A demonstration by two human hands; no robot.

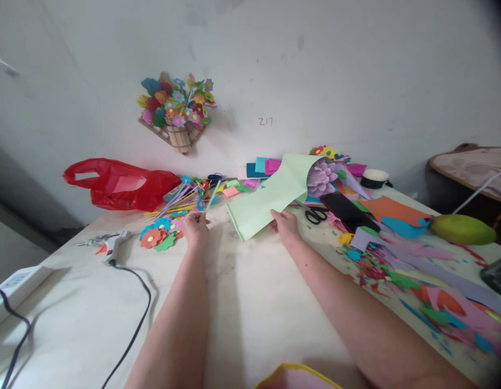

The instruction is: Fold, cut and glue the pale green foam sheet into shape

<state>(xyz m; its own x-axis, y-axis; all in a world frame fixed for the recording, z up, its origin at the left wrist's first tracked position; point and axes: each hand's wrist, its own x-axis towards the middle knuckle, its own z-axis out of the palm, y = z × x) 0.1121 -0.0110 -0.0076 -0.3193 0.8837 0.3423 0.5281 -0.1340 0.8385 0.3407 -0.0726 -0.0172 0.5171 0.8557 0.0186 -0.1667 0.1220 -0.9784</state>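
Observation:
My left hand [196, 228] is closed on a thin pale green strip [213, 195] that points up and to the right. My right hand [285, 226] pinches the lower edge of a large light green paper sheet [270, 197], whose far end curls over. Beside that curl sits a purple layered flower [322, 177]. Flat paper flowers [163, 233] lie just left of my left hand. Black-handled scissors [315, 215] rest to the right of my right hand.
Left are a glue gun [114, 246] with its cord, a power strip [19, 289] and a red plastic bag [120, 183]. Right lie a phone [349, 212], paper scraps [445, 302] and a yellow-green fruit [463, 229]. A flower basket [179, 139] hangs on the wall.

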